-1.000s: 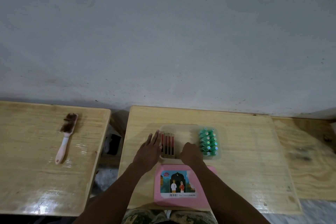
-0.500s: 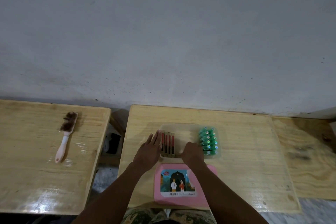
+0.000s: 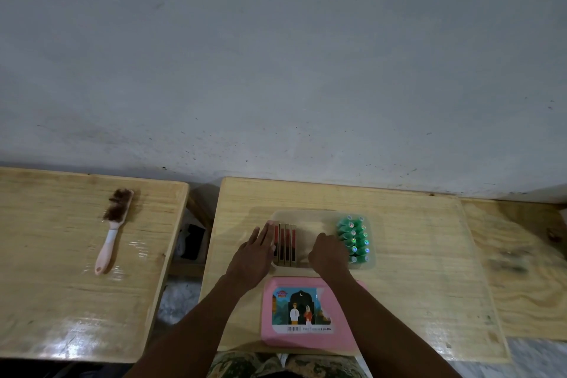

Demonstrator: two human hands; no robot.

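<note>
On the wooden table [image 3: 414, 255], slim boxes [image 3: 285, 244] are stood at the left end of the clear tray [image 3: 306, 212], braced by the flat, straight-fingered left hand [image 3: 253, 255], while the fingers of the right hand [image 3: 328, 255] are hidden, so gentle, even pressure is advised.

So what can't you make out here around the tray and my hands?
Head view throughout.
What the right hand holds: its own back hides the fingertips.
Print on the pink lid: too small to read.
Cap markings on the green bottles: blurred.
The dark object between the tables: shadowed, unidentifiable.
</note>
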